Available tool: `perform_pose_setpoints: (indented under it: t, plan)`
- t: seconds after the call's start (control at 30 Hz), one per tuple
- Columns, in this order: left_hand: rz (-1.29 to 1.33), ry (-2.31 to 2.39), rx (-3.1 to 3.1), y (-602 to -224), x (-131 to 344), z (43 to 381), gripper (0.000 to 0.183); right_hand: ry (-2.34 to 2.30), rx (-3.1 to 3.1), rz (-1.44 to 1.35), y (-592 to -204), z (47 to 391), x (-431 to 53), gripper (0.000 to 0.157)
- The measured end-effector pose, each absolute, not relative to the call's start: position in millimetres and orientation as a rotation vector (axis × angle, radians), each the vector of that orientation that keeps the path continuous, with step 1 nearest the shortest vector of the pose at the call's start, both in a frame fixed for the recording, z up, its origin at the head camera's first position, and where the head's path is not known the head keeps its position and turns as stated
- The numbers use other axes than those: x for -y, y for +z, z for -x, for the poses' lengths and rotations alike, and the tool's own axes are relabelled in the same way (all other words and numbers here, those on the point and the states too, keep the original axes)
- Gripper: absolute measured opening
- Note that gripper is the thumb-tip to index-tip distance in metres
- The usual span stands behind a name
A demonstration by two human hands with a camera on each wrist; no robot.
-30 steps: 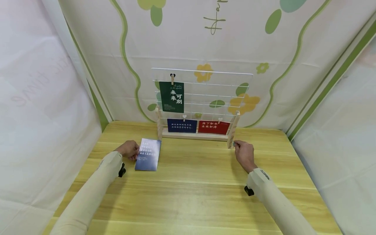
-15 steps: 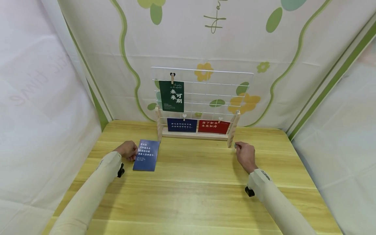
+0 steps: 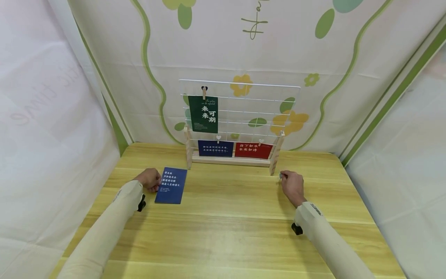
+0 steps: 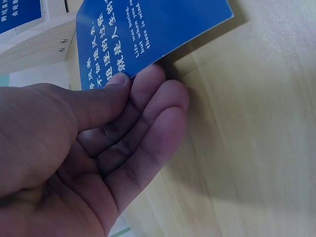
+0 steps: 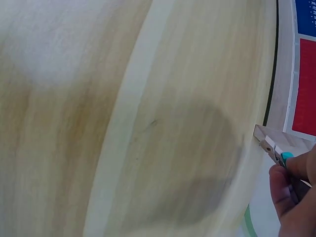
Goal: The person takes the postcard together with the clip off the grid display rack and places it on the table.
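Note:
My left hand (image 3: 150, 180) pinches the left edge of a blue postcard (image 3: 174, 190) between thumb and fingers. White writing covers the card, which is held low over the table at the left. The left wrist view shows the thumb (image 4: 111, 94) on the printed face and the fingers behind. On the right, my right hand (image 3: 293, 186) pinches a small clothespin (image 5: 273, 149) with a teal ornament, just beside the right foot of the display rack (image 3: 231, 160). Held by clothespins on the rack's white wire grid are a green card (image 3: 200, 126), another blue card (image 3: 216, 153) and a red card (image 3: 263, 152).
The rack has wooden side posts and stands at the back of the wooden table (image 3: 223, 232). A dark clothespin (image 3: 204, 93) grips the green card's top edge. White fabric walls (image 3: 195, 50) with printed flowers rise behind and at both sides.
My left hand has drawn the blue postcard a little left and towards me, and the glare on it has gone. The right hand with the clothespin has shifted slightly right.

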State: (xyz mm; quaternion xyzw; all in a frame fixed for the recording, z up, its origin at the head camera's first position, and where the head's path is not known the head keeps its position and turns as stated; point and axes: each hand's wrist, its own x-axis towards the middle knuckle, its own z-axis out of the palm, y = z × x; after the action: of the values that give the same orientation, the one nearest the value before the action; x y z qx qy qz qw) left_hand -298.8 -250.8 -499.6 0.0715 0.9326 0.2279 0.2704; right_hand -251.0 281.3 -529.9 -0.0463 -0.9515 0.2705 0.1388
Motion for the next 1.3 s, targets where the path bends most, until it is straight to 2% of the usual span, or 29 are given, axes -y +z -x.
perform_pose_setpoints:
  t: [0.83,1.1,1.3]
  plan:
    - [-0.161,0.543,-2.517,-500,258,306,0.021,0.781,2.793,0.167,-543,247,-290,0.022]
    - [-0.2,0.489,-2.545,-504,259,307,0.03,0.782,2.794,0.182,-545,246,-292,0.023]
    - [-0.165,0.493,-2.545,-506,259,307,0.03,0.772,2.786,0.202,-548,246,-295,0.023]
